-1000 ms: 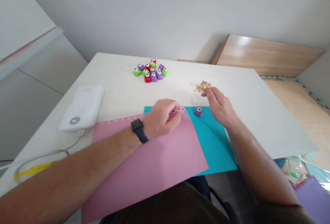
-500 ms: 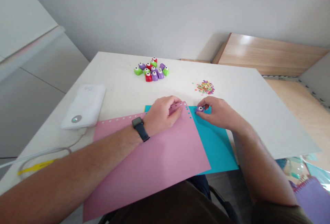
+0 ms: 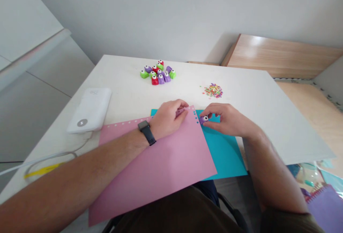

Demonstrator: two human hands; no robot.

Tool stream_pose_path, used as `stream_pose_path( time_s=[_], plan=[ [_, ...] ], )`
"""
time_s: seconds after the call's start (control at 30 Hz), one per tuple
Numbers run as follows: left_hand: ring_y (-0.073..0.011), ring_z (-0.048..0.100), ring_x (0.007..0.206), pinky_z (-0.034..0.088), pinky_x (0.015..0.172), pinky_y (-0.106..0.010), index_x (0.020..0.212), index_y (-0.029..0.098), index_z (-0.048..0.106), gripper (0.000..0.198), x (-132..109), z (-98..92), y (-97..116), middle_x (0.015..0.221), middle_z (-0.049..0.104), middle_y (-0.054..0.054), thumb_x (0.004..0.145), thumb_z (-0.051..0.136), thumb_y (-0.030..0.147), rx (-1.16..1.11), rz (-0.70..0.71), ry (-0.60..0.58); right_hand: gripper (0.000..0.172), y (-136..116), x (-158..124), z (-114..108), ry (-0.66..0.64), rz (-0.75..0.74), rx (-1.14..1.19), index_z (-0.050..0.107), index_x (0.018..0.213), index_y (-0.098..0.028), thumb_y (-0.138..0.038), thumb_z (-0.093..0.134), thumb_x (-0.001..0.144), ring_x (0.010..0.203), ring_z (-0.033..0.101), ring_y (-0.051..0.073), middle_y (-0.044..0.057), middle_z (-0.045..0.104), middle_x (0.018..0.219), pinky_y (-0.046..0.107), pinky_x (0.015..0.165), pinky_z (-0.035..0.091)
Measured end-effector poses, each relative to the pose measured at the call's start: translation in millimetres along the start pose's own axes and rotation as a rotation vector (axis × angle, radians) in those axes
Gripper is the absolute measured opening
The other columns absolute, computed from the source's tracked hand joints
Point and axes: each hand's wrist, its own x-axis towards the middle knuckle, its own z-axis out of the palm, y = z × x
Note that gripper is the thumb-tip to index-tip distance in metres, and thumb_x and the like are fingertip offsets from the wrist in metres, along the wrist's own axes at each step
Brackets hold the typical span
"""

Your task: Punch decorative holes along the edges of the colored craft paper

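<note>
A large pink sheet of paper [image 3: 160,165] lies over a turquoise sheet [image 3: 225,154] and overhangs the table's near edge. Punched star-shaped holes run along its top edge and start down its right edge. My left hand [image 3: 170,118], with a dark watch at the wrist, pinches the pink sheet near its top right corner. In my right hand [image 3: 227,120] is a small purple craft punch [image 3: 204,119] with a white button marked by a dark star, gripped between thumb and fingers. The punch sits at the pink sheet's right edge, just below the holes.
Several purple, green and red craft punches [image 3: 160,77] stand in a cluster at the back of the white table [image 3: 128,97]. A heap of colourful paper cut-outs [image 3: 213,90] lies beyond my right hand. At left are a white power bank [image 3: 91,109] and a cable with a yellow tag [image 3: 44,170].
My right hand has moved the purple craft punch left and slightly nearer to me, up to the pink sheet's right edge. My left hand keeps its pinch on the sheet.
</note>
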Motion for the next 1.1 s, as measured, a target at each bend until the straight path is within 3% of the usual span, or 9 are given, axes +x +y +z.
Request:
stream_pose_path(
  time_s=[0.47,1.1],
  plan=[
    [-0.0222,0.073,0.098,0.057,0.088,-0.038,0.111,0.023,0.067,0.022,4,3.3,-3,0.104,0.076,-0.005,0.097,0.057,0.036,-0.059,-0.07,-0.032,0.023,-4,-1,2,-0.07,-0.065,0.018,0.077,0.109,-0.024,-0.021,0.073,0.086,0.09,0.07,0.02,0.005,0.075,0.101,0.033,0.083,0.054],
    [-0.0225,0.073,0.095,0.056,0.083,-0.037,0.104,0.023,0.066,0.018,21,0.4,1,0.102,0.077,-0.005,0.094,0.056,0.034,0.05,-0.077,-0.027,0.026,5,1,13,-0.031,-0.074,-0.041,0.076,0.112,-0.023,-0.019,0.071,0.086,0.092,0.07,0.02,0.006,0.075,0.103,0.035,0.088,0.054]
  ],
)
